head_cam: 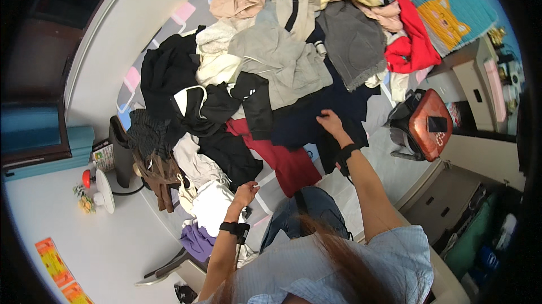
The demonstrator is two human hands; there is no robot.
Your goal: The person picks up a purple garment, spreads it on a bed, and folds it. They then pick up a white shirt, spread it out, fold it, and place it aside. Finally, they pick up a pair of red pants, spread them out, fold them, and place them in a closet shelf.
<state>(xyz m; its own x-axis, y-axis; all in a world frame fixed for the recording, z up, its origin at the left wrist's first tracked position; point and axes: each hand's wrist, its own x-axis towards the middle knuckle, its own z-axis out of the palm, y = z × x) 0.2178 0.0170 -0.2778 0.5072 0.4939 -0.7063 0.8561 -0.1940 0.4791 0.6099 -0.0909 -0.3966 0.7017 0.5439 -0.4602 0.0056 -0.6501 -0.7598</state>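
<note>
My right hand [331,122] hovers over or rests on a navy garment [300,124], its fingers loosely bent and slightly apart, with no cloth visible in them. A dark red garment [292,166] lies between my two hands. Lower down, my left hand [246,194] is by a bright white garment [211,204], its fingers curled; whether they pinch anything is unclear. Just beyond it are black trousers or similar black cloth [233,155]. A black jacket with white trim [224,105] lies farther up, against a light grey garment [279,62].
Many clothes cover the bed [264,185], including a dark grey garment [355,41] and red clothing [410,45]. To the right stands a chair or stool with an orange-red top [432,124] bearing a phone [437,124]. A white fan-like lamp [103,191] is at left.
</note>
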